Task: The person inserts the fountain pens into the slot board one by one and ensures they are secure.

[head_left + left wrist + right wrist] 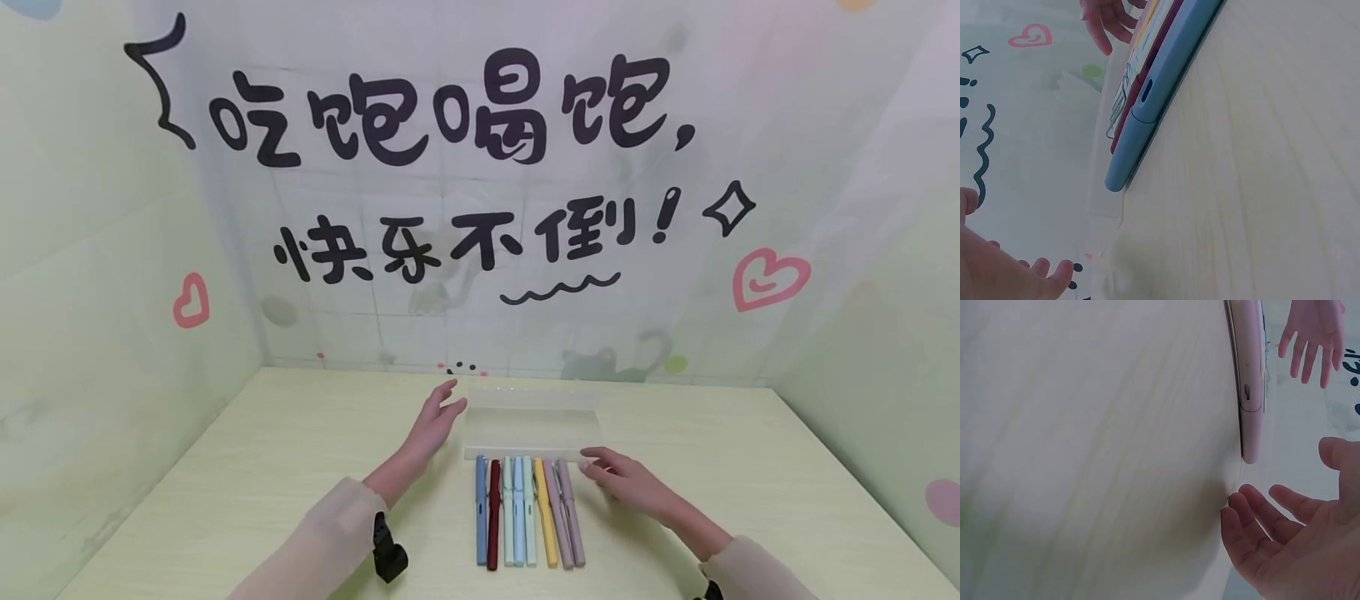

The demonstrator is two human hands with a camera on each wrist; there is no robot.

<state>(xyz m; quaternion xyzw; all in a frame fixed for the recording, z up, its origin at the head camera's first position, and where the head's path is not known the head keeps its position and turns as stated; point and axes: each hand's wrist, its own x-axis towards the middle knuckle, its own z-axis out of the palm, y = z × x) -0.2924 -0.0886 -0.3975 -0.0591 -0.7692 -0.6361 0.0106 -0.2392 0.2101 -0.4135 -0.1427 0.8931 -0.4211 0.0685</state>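
Several capped pens lie side by side on the table, clips toward the far end. A blue pen (481, 510) is leftmost, beside a dark red pen (493, 515); pale green and light blue ones follow, then a yellow pen (546, 515) and two mauve pens, the outer mauve pen (572, 515) at the right end. Behind them sits a clear, shallow rectangular box (532, 453). My left hand (432, 423) hovers by the box's left side, fingers spread and holding nothing. Near its front right corner is my right hand (622, 477), fingers loosely bent, nothing in them; contact with the box is unclear.
The pale wood-grain table (247, 475) is enclosed by printed cloth walls at the back and sides. Black lettering (480, 242) covers the back wall (465, 183). A black strap mount (388, 554) sits on my left wrist.
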